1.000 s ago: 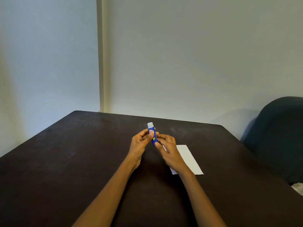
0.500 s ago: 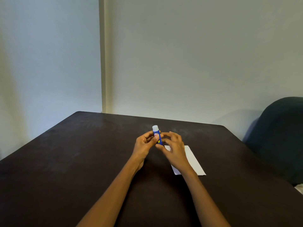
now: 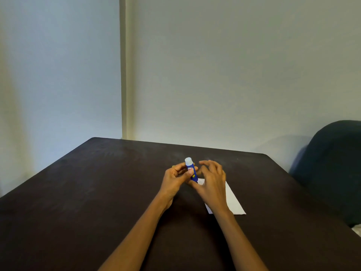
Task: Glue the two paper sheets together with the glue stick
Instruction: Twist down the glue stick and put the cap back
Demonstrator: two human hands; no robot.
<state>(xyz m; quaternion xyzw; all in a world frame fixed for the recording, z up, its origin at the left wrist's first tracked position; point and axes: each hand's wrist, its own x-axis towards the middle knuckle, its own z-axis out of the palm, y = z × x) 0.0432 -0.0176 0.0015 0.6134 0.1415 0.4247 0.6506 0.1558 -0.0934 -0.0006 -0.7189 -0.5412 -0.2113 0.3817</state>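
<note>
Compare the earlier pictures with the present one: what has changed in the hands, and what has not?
The right hand let go of the blue glue stick with white cap; its fingers now spread beside it. The left hand still pinches the upright stick, cap on. The white paper sheet lies unmoved on the dark table.

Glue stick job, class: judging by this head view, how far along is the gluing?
Early. Done: the glue stick is picked up, gripped in the left hand. In hand: its white cap is on, and the right hand is beside it with fingers spread, perhaps about to uncap. Left: uncapping, spreading glue, pressing the sheets. The white paper lies flat on the dark table.
</note>
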